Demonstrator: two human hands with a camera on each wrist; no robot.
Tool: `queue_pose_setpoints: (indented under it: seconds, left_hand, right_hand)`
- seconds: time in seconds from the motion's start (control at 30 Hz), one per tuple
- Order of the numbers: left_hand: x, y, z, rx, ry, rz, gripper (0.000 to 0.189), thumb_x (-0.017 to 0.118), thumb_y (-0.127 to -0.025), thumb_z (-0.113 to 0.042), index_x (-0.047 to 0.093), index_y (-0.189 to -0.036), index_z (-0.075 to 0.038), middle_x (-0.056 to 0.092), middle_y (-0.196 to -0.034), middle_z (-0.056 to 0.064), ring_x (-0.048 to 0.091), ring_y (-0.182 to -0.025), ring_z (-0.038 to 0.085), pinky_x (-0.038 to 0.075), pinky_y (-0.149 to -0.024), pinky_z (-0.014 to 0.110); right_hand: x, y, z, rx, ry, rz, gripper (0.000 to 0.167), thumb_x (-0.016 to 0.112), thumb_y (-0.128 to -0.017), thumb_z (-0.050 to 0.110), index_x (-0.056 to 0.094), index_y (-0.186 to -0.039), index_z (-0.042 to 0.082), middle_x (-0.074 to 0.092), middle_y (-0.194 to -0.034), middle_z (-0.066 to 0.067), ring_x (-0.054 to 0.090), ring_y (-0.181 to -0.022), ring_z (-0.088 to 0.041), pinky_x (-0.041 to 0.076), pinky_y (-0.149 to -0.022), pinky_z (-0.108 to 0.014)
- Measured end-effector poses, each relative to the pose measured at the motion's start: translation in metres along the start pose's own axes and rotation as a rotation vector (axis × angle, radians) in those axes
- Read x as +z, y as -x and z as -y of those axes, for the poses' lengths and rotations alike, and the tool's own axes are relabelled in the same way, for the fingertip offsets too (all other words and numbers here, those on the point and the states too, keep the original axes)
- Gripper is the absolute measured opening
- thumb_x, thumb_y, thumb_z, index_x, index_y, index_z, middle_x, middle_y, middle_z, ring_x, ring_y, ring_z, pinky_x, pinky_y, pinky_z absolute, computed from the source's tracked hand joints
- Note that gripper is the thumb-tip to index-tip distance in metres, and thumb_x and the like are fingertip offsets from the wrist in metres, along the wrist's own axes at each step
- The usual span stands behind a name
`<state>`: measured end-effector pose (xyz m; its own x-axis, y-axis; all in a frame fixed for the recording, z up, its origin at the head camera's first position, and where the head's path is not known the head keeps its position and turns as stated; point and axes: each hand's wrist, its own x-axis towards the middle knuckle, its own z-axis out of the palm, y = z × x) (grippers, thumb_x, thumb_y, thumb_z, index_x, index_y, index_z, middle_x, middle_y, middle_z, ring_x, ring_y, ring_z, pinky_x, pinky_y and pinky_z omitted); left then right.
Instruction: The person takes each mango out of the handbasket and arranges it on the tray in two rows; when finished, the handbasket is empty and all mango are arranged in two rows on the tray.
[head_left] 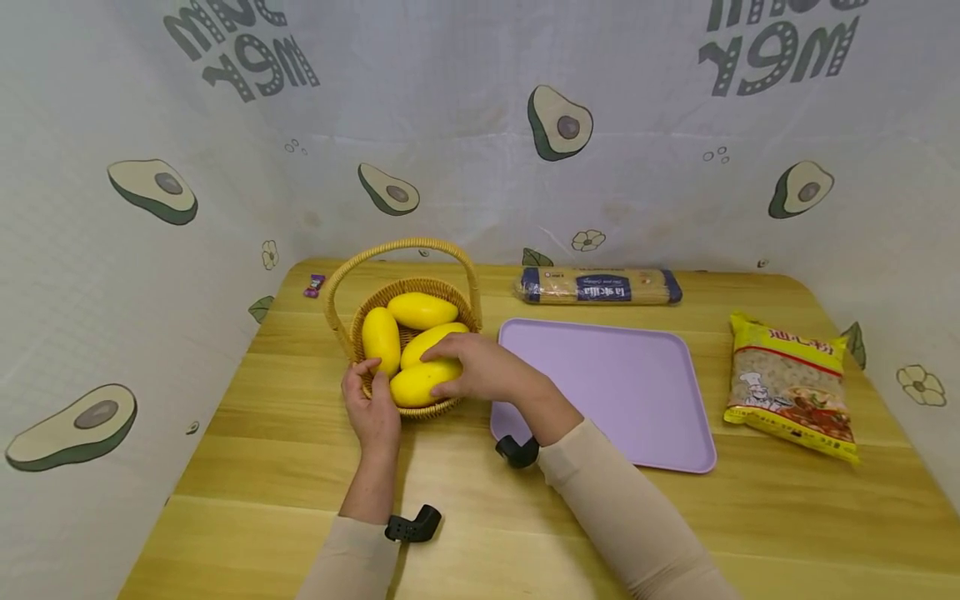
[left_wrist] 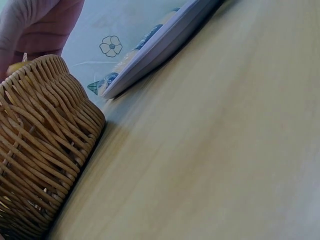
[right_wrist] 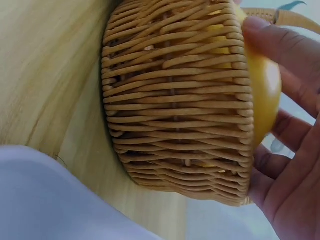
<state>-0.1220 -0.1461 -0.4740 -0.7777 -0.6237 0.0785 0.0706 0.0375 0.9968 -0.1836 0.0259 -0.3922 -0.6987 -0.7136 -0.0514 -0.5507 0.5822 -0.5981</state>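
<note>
A round wicker basket (head_left: 330, 300) with a tall arched handle holds several yellow mangoes (head_left: 422, 310). My right hand (head_left: 483, 367) reaches over its right side, with thumb and fingers spread around the front mango (head_left: 415, 385). In the right wrist view that mango (right_wrist: 267, 95) bulges above the woven rim, and the fingers lie along it. On the basket's front left, my left hand (head_left: 372, 412) grips the rim, its fingertips beside the left mango (head_left: 381, 340). The left wrist view shows the basket's woven side (left_wrist: 45, 135) standing on the table.
A lilac tray (head_left: 622, 400) lies right of the basket, under my right forearm. Behind it is a pack of spaghetti (head_left: 596, 286). A yellow bag of pasta (head_left: 791, 387) lies far right, and a small purple wrapped candy (head_left: 314, 286) at the back left. A printed curtain (head_left: 465, 100) encloses the table.
</note>
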Motion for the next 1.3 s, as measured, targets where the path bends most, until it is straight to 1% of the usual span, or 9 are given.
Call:
queue_pose_setpoints:
  seconds: [0.3,0.5,0.67,0.8,0.87,0.93,1.03,1.13,1.3]
  left_hand:
    - [-0.001,0.001,-0.001,-0.009,-0.016,0.008,0.020,0.050,-0.099,-0.010,0.062,-0.112,0.000,0.047,-0.149,0.014,0.025,-0.155,0.030,0.013,-0.130,0.049]
    - [-0.001,0.002,-0.001,-0.005,0.000,0.009,0.021,0.050,-0.098,-0.009,0.061,-0.112,0.001,0.046,-0.149,0.016,0.024,-0.155,0.031,0.014,-0.130,0.049]
    - [-0.001,0.001,-0.001,0.002,0.010,0.012,0.020,0.050,-0.099,-0.009,0.060,-0.112,0.002,0.046,-0.148,0.017,0.024,-0.155,0.032,0.014,-0.129,0.050]
    - [-0.001,0.001,-0.001,0.002,0.010,0.009,0.020,0.050,-0.099,-0.009,0.060,-0.112,0.001,0.047,-0.147,0.016,0.023,-0.155,0.031,0.014,-0.130,0.050]
    - [-0.001,0.001,-0.001,-0.001,0.007,0.011,0.020,0.050,-0.099,-0.009,0.061,-0.112,0.001,0.046,-0.148,0.016,0.023,-0.156,0.031,0.013,-0.130,0.050]
    - [-0.001,0.001,-0.002,-0.006,0.005,0.013,0.020,0.050,-0.099,-0.010,0.061,-0.113,0.000,0.045,-0.149,0.015,0.022,-0.156,0.031,0.013,-0.130,0.050]
    - [-0.001,0.001,-0.002,-0.015,0.004,0.016,0.021,0.050,-0.099,-0.011,0.061,-0.113,0.000,0.043,-0.153,0.014,0.021,-0.156,0.031,0.012,-0.130,0.050]
    - [-0.001,0.002,-0.003,-0.016,0.001,0.015,0.021,0.050,-0.099,-0.011,0.061,-0.113,0.000,0.043,-0.153,0.015,0.021,-0.157,0.031,0.012,-0.130,0.050]
    - [0.000,0.002,-0.003,-0.014,-0.006,0.008,0.021,0.050,-0.098,-0.010,0.061,-0.113,0.000,0.045,-0.150,0.014,0.022,-0.156,0.031,0.013,-0.130,0.049]
  right_hand:
    - [-0.009,0.015,-0.004,0.045,-0.197,-0.194,0.046,0.079,-0.089,0.033,0.068,-0.131,0.018,0.065,-0.135,-0.003,0.059,-0.125,-0.022,0.050,-0.109,-0.042]
    - [-0.016,0.028,-0.007,0.123,-0.342,-0.303,0.045,0.075,-0.093,0.034,0.064,-0.135,0.021,0.059,-0.142,-0.003,0.058,-0.125,-0.026,0.053,-0.103,-0.047]
    - [-0.019,0.037,-0.011,0.165,-0.419,-0.355,0.047,0.073,-0.094,0.035,0.062,-0.138,0.020,0.057,-0.140,-0.005,0.059,-0.120,-0.031,0.055,-0.096,-0.047]
    - [-0.020,0.044,-0.013,0.180,-0.435,-0.350,0.052,0.071,-0.095,0.034,0.057,-0.143,0.019,0.055,-0.136,-0.010,0.063,-0.113,-0.033,0.057,-0.089,-0.041]
    - [-0.021,0.047,-0.013,0.174,-0.439,-0.339,0.052,0.070,-0.096,0.032,0.056,-0.144,0.016,0.056,-0.135,-0.012,0.065,-0.108,-0.032,0.058,-0.085,-0.039]
    - [-0.021,0.051,-0.015,0.149,-0.430,-0.319,0.052,0.067,-0.097,0.030,0.056,-0.144,0.013,0.059,-0.135,-0.014,0.065,-0.106,-0.029,0.056,-0.085,-0.036]
    - [-0.021,0.057,-0.016,0.101,-0.431,-0.272,0.050,0.065,-0.097,0.027,0.055,-0.142,0.008,0.064,-0.130,-0.014,0.065,-0.101,-0.025,0.055,-0.085,-0.035]
    - [-0.020,0.063,-0.017,0.050,-0.457,-0.212,0.049,0.067,-0.095,0.025,0.055,-0.139,0.006,0.065,-0.124,-0.015,0.062,-0.099,-0.023,0.054,-0.086,-0.035]
    - [-0.021,0.076,-0.019,0.017,-0.465,-0.129,0.057,0.073,-0.087,0.026,0.055,-0.138,0.012,0.060,-0.128,-0.012,0.058,-0.099,-0.024,0.052,-0.083,-0.037]
